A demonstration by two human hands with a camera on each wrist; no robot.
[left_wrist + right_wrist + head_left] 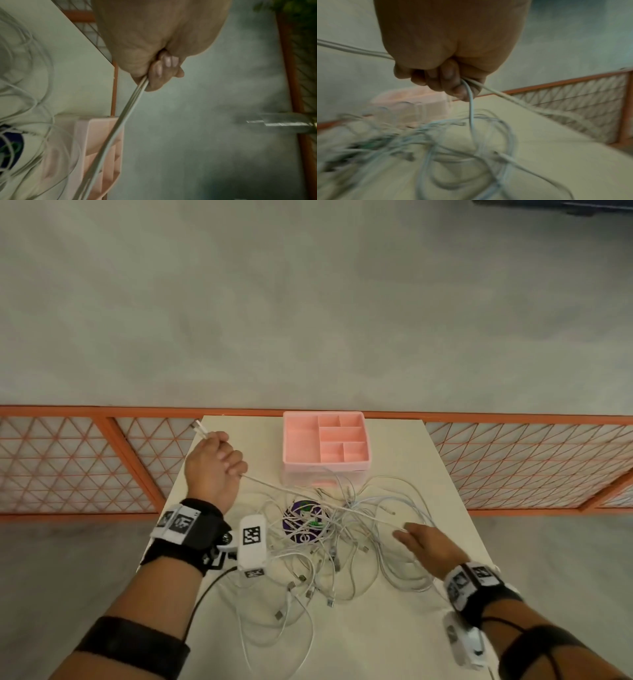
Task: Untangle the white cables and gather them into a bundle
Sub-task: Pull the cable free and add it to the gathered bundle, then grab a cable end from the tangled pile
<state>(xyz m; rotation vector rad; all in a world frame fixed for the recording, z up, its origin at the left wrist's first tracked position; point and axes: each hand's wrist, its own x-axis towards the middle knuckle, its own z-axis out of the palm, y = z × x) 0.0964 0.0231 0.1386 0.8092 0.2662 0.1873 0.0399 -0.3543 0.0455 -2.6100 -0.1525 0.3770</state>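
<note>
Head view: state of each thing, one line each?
Left hand: raised, gripping white cables pulled taut.
Right hand: low over the table, fingers curled round cable strands.
Cable pile: still tangled, on the table.
Pink organiser tray: upright, compartments empty.

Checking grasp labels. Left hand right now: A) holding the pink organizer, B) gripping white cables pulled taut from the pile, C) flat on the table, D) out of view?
B: the left hand is fisted around white cables that run taut to the tangle.
</note>
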